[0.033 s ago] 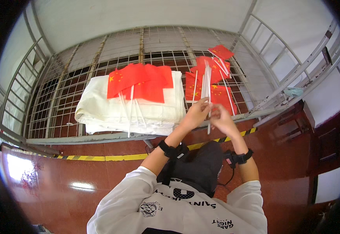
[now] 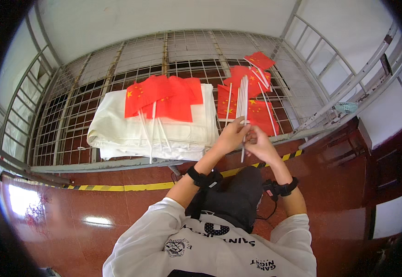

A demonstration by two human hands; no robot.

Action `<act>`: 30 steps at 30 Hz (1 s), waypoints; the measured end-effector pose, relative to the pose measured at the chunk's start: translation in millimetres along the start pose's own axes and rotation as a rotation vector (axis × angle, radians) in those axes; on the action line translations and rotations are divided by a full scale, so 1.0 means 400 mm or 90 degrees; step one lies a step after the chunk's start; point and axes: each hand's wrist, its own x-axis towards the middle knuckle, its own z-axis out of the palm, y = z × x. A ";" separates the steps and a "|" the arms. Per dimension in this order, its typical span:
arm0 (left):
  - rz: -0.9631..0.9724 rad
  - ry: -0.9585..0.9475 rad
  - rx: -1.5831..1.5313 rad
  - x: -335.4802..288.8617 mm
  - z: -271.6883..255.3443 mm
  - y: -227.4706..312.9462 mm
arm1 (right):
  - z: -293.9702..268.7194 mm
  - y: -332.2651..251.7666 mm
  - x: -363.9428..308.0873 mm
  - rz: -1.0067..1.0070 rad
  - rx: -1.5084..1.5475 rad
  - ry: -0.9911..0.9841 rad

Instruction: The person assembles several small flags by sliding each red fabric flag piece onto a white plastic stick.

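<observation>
A bundle of thin white sticks (image 2: 242,99) stands fanned slightly upward from my left hand (image 2: 231,137), whose fingers are closed around its lower part. My right hand (image 2: 260,147) pinches beside it, at the lower end of the sticks; one stick pokes down below both hands. Behind the bundle lie several small red flags (image 2: 262,111) with yellow stars and white sticks. To the left, a stack of red flags (image 2: 164,94) rests on folded white cloth (image 2: 111,122), its sticks pointing toward me. Part of my right fingertips is hidden behind the sticks.
Flags and cloth lie on the wire-mesh base of a metal bed frame (image 2: 67,168), with railings (image 2: 25,99) at both ends. Yellow-black tape (image 2: 148,186) runs along the red floor below its front edge. A pale green item (image 2: 346,107) hangs at the right rail.
My right hand has closed in on the sticks, its fingers now against them rather than spread. The lower stick end has shifted slightly down and left. The flags on the cloth look unchanged.
</observation>
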 end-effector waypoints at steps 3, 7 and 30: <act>-0.067 -0.082 0.178 0.011 -0.004 0.008 | 0.009 0.011 -0.017 0.002 0.009 -0.085; -0.055 0.090 -0.138 -0.002 -0.027 -0.006 | -0.021 -0.021 0.026 -0.045 -0.053 -0.114; -0.142 0.057 -0.202 -0.036 -0.059 0.043 | -0.127 0.090 0.294 0.022 -0.179 0.166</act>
